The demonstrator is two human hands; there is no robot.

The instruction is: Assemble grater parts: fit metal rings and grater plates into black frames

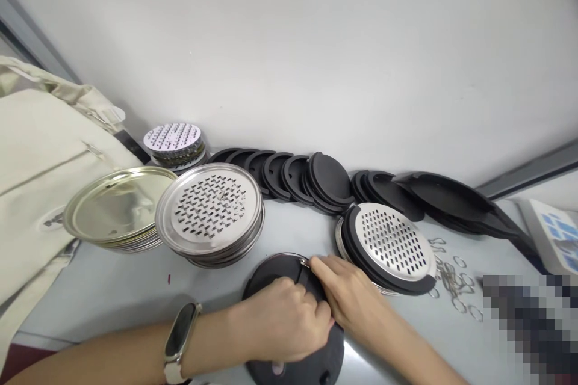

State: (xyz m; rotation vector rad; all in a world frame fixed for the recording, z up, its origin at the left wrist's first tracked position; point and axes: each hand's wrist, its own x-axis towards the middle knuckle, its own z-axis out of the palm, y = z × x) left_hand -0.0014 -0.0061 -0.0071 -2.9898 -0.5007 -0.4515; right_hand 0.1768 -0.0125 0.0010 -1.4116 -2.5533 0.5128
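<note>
- We see a pale grey worktop (112, 295) running along a white wall (289, 42).
- A beige cloth bag (45, 192) slumps over the worktop's left edge.
- Along the back edge, a row of matt black rubber rims (289, 177) leans in overlapping stacks.
- Near the left edge sits a stack of shallow gold-toned metal pans (117, 207), just beside a taller stack of round perforated steel grater plates (208, 210).
- Toward the right edge lies a round steel grater plate fitted with a black rim (388, 246).
- In the front centre lies a round matt black disc (298, 364), partly under our hands.
- Our left hand (284, 319), with a dark band-style watch (180, 343) on the wrist, clamps down over the black disc.
- Our right hand (347, 289) comes in beside it, its fingertips pinched together on a small metal ring (305, 263) at the disc's upper rim.
- Loose small wire rings (451, 280) lie scattered near the right edge.
</note>
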